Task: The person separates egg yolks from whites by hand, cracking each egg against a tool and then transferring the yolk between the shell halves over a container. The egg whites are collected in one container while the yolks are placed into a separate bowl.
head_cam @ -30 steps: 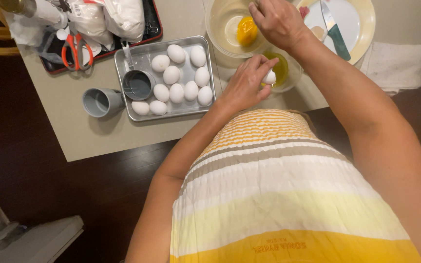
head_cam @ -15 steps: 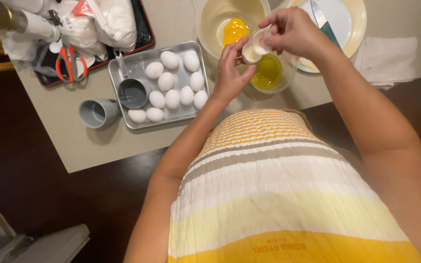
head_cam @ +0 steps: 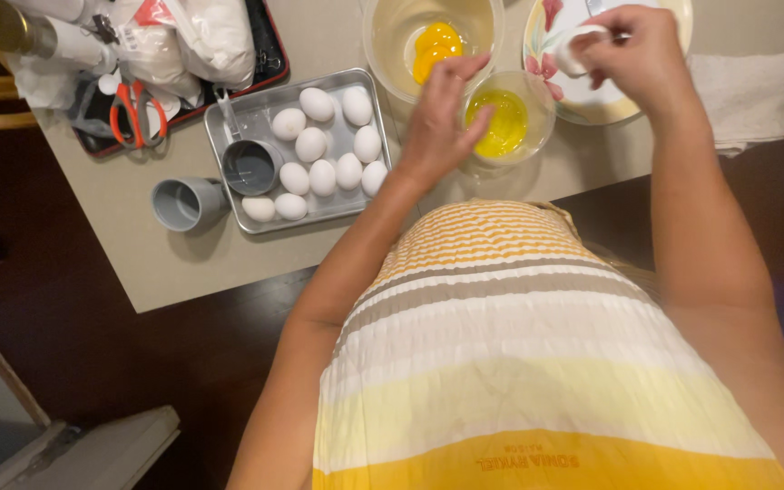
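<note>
- A dark tray (head_cam: 269,54) sits at the far left of the table (head_cam: 183,263), holding orange-handled scissors (head_cam: 136,111), white bags (head_cam: 201,32) and a metal can (head_cam: 11,27).
- Nearer me, a grey cup (head_cam: 185,202) lies on its side on the table, just left of the metal pan (head_cam: 229,118).
- The pan holds ten white eggs (head_cam: 324,177) and a second grey cup (head_cam: 249,166) standing in its left part.
- Right of the pan, at the far edge, a large clear bowl (head_cam: 383,41) has two yolks (head_cam: 436,45) in it.
- My left hand (head_cam: 437,127) hovers between the pan and the small glass bowl (head_cam: 542,100), fingers loosely spread and grasping nothing; its fingertips come close to that bowl's left rim.
- The small bowl stands just near of the large one and holds yellow liquid (head_cam: 499,122).
- Further right, a flowered plate (head_cam: 551,32) lies at the far side, touching or nearly touching the small bowl.
- My right hand (head_cam: 641,54) is over the plate, fingers pinched on a white eggshell (head_cam: 576,50) that it holds above the plate's left part.
- At the far right, a folded white cloth (head_cam: 750,95) lies on the table beside the plate.
</note>
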